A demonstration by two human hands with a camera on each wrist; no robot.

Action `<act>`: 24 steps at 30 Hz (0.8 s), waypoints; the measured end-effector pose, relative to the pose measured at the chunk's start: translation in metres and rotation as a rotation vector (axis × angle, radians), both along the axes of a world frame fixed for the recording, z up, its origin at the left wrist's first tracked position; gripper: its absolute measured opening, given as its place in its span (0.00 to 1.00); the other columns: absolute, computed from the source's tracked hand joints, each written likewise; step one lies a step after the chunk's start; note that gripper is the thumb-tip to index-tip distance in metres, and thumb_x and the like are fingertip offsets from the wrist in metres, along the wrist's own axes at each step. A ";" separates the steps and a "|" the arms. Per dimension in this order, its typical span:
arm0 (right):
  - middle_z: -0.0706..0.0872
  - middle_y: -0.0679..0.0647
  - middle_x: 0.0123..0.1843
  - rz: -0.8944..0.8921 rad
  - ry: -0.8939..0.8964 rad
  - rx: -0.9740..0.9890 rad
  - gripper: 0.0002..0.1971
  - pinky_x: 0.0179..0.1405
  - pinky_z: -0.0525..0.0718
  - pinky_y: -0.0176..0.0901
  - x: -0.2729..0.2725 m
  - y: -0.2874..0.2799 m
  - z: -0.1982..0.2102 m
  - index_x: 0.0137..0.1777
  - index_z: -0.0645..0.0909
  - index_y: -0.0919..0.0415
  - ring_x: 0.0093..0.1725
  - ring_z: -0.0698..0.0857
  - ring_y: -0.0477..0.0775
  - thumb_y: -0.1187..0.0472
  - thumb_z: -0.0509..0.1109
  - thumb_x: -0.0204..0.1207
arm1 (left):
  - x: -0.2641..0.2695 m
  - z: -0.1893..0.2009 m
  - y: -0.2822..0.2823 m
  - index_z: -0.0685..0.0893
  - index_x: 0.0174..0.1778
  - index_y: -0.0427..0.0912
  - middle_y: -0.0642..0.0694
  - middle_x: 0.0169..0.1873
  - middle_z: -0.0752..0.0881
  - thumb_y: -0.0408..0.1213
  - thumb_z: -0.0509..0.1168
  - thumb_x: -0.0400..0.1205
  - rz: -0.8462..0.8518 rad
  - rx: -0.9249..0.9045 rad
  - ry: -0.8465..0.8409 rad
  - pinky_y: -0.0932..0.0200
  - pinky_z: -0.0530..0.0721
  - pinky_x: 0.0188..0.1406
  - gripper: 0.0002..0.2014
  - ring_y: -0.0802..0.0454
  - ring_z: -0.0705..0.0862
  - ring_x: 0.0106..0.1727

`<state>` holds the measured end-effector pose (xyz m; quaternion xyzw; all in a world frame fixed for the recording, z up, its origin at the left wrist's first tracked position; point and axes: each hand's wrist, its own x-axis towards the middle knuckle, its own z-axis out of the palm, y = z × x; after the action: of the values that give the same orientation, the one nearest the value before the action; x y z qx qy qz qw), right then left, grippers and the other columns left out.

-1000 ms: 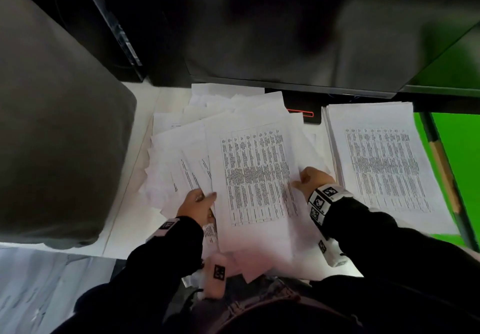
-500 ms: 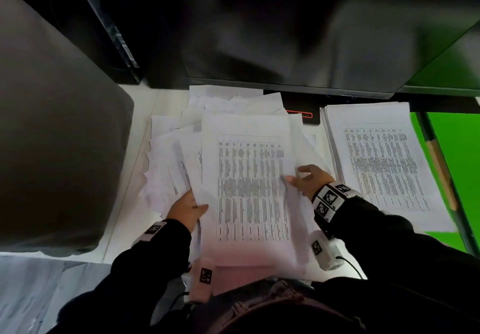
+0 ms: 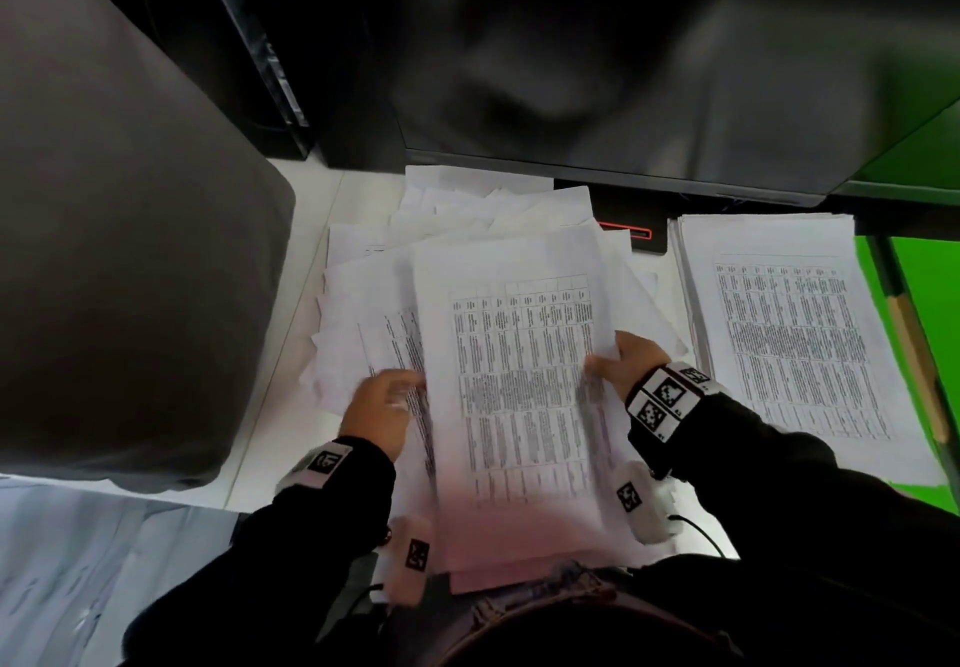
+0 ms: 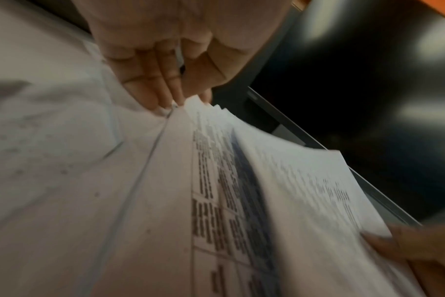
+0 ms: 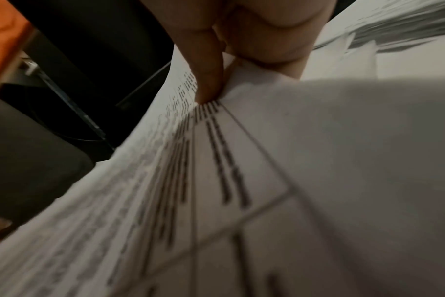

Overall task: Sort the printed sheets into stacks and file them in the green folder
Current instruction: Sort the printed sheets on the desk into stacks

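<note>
A loose heap of printed sheets [image 3: 467, 230] lies on the white desk in front of me. On top is a bundle of table-printed sheets [image 3: 519, 380]. My left hand [image 3: 382, 401] holds the bundle's left edge, fingers [image 4: 150, 88] straight along the paper edges. My right hand [image 3: 623, 360] pinches the right edge, with the thumb [image 5: 208, 80] pressing on the top sheet [image 5: 216, 180]. A neat sorted stack [image 3: 795, 344] lies to the right, on the green folder [image 3: 930, 313].
A large dark grey cushioned block [image 3: 114, 277] fills the left. A black monitor [image 3: 623, 69] overhangs the back of the desk [image 3: 311, 188]. A black device with a red outline [image 3: 631, 235] sits behind the heap. A wooden stick [image 3: 914, 354] lies on the folder.
The top sheet has been squared up from tilted to nearly straight and drawn toward me. Both hands slid down along its edges; the left hand now sits at the bundle's left edge.
</note>
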<state>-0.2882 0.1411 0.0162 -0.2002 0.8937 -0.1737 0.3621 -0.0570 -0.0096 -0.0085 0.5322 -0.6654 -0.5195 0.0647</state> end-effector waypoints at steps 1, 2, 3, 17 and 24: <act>0.83 0.59 0.54 -0.026 0.005 0.021 0.19 0.47 0.71 0.39 -0.003 0.000 0.002 0.63 0.76 0.65 0.53 0.81 0.56 0.55 0.68 0.77 | 0.003 0.000 -0.002 0.82 0.58 0.39 0.45 0.52 0.77 0.16 0.54 0.73 0.094 -0.112 -0.042 0.64 0.71 0.49 0.23 0.52 0.77 0.51; 0.83 0.60 0.59 -0.043 0.011 0.045 0.21 0.50 0.73 0.41 -0.005 0.000 0.002 0.66 0.75 0.65 0.57 0.81 0.58 0.53 0.68 0.77 | 0.006 0.000 -0.004 0.81 0.58 0.40 0.45 0.52 0.76 0.19 0.55 0.75 0.166 -0.170 -0.064 0.64 0.71 0.50 0.20 0.52 0.76 0.49; 0.82 0.61 0.63 -0.048 0.023 0.063 0.23 0.55 0.75 0.44 -0.006 -0.001 0.001 0.67 0.74 0.65 0.61 0.80 0.60 0.53 0.67 0.77 | 0.009 -0.001 -0.005 0.80 0.59 0.41 0.43 0.53 0.77 0.22 0.58 0.76 0.208 -0.169 -0.075 0.63 0.71 0.49 0.18 0.51 0.76 0.47; 0.79 0.56 0.48 0.153 -0.045 0.093 0.20 0.47 0.71 0.41 0.016 -0.023 0.000 0.62 0.76 0.69 0.50 0.79 0.57 0.52 0.63 0.80 | 0.020 -0.002 0.001 0.65 0.77 0.52 0.45 0.54 0.83 0.36 0.60 0.83 0.091 -0.048 -0.099 0.63 0.68 0.58 0.26 0.48 0.80 0.59; 0.80 0.62 0.65 0.055 -0.101 0.000 0.23 0.57 0.73 0.43 0.025 -0.022 0.005 0.69 0.70 0.67 0.66 0.78 0.60 0.53 0.63 0.80 | 0.019 -0.007 -0.007 0.79 0.50 0.41 0.40 0.43 0.82 0.36 0.60 0.83 0.074 -0.173 -0.067 0.59 0.72 0.47 0.05 0.45 0.80 0.45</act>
<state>-0.2635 0.1191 0.0210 -0.2157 0.8683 -0.1738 0.4114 -0.0377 -0.0162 -0.0153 0.5660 -0.6893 -0.4393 0.1074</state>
